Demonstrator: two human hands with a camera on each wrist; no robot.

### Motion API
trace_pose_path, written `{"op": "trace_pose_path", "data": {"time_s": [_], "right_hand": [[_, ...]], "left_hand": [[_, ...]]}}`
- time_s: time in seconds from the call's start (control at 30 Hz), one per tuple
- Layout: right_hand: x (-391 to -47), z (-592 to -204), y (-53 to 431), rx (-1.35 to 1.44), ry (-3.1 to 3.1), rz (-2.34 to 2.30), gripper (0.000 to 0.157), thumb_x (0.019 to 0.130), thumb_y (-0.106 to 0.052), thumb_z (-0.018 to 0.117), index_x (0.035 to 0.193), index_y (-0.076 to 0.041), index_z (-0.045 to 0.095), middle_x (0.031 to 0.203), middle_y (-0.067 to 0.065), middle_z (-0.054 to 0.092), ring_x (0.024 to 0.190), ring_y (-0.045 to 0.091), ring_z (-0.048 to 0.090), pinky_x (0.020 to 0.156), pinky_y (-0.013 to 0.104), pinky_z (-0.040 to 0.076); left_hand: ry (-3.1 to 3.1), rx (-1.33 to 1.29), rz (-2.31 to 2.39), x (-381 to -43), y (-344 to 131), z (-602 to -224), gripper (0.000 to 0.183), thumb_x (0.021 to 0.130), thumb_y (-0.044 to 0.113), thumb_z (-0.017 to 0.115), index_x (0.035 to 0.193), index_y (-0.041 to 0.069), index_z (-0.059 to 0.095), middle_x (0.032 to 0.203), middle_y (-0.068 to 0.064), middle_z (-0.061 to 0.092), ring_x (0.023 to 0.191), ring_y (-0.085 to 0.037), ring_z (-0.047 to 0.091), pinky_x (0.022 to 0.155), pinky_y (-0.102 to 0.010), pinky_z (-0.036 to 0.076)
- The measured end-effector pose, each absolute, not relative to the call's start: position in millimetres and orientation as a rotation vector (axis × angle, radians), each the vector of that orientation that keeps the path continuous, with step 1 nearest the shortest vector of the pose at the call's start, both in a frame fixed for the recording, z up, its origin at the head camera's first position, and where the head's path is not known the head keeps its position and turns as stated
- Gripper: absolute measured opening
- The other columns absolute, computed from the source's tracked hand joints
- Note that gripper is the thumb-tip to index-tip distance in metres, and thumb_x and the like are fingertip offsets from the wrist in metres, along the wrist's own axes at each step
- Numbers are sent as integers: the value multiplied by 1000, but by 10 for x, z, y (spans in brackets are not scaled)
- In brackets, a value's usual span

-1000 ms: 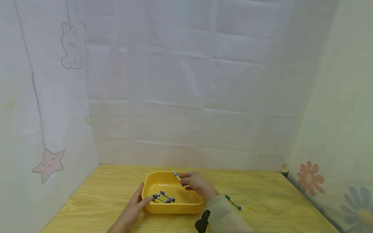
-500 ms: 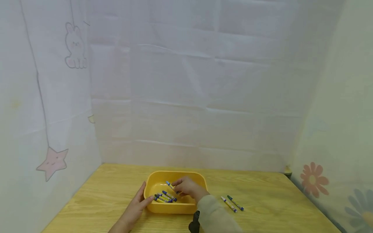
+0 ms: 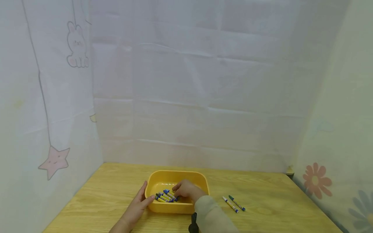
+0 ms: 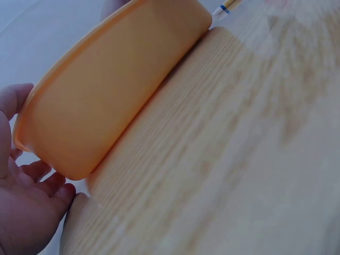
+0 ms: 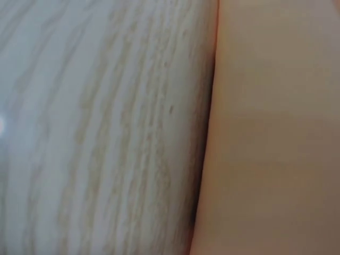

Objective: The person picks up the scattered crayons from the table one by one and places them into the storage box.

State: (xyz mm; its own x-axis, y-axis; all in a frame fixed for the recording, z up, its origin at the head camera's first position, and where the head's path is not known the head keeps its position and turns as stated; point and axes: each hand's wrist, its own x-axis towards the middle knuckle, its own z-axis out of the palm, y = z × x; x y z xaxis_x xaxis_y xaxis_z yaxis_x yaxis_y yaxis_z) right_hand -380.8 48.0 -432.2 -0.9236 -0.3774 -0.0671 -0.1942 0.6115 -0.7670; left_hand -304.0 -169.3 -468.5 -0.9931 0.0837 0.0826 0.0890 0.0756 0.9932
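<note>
In the head view, a yellow plastic bin sits on the table. My left hand grips its left side, thumb over the rim and fingers against the outer wall; the left wrist view shows these fingers at the bin's lower corner. Inside, several crayons with yellow wrappers and blue ends lie in a bunch at the front left. My right hand reaches into the bin and pinches a crayon down at this bunch, its fingers covering part of it. The right wrist view shows only the bin's outer wall and the table.
To the right of the bin, a white-tipped crayon and a green-tipped crayon lie side by side on the wooden table. Pale printed cloth walls stand behind and at both sides.
My right hand has moved down and left inside the bin, bringing its crayon to the bunch. Its forearm has uncovered the white-tipped crayon on the table. My left hand keeps its grip.
</note>
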Motion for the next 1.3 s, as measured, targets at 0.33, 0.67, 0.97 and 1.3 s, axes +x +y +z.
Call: {"op": "trace_pose_path", "data": {"time_s": [0.33, 0.67, 0.97, 1.3], "right_hand": [[-3791, -4308, 505, -386, 2483, -1401, 31, 88, 2, 64, 118, 6, 67, 86, 4, 64, 58, 14, 40, 57, 25, 43], [-3768, -4181, 651, -452, 2468, -1442, 35, 92, -4, 62, 126, 5, 62, 118, 21, 65, 98, 31, 66, 85, 47, 59], [-3745, -4031, 851, -505, 2376, -1567, 42, 94, -7, 60, 134, 6, 55, 132, 27, 58, 112, 37, 62, 93, 49, 56], [-3718, -3901, 1145, -553, 2273, -1673, 49, 96, -8, 58, 140, 9, 46, 140, 31, 50, 126, 40, 55, 100, 45, 53]], "left_hand": [[-2290, -180, -2163, -3043, -1697, -4685, 87, 98, 26, 59, 158, 5, 1, 162, -26, -2, 149, -45, 3, 120, -59, 14], [-2304, -177, -2172, -3049, -1703, -4688, 87, 98, 27, 58, 158, 5, -1, 162, -26, -3, 149, -45, 2, 120, -59, 14], [-2335, -137, -2140, -3049, -1709, -4677, 87, 98, 30, 59, 158, 6, 0, 163, -25, -2, 149, -45, 1, 120, -58, 15], [-2337, -162, -2118, -3034, -1706, -4669, 86, 98, 28, 58, 158, 5, 1, 163, -24, 0, 150, -44, 2, 120, -57, 14]]}}
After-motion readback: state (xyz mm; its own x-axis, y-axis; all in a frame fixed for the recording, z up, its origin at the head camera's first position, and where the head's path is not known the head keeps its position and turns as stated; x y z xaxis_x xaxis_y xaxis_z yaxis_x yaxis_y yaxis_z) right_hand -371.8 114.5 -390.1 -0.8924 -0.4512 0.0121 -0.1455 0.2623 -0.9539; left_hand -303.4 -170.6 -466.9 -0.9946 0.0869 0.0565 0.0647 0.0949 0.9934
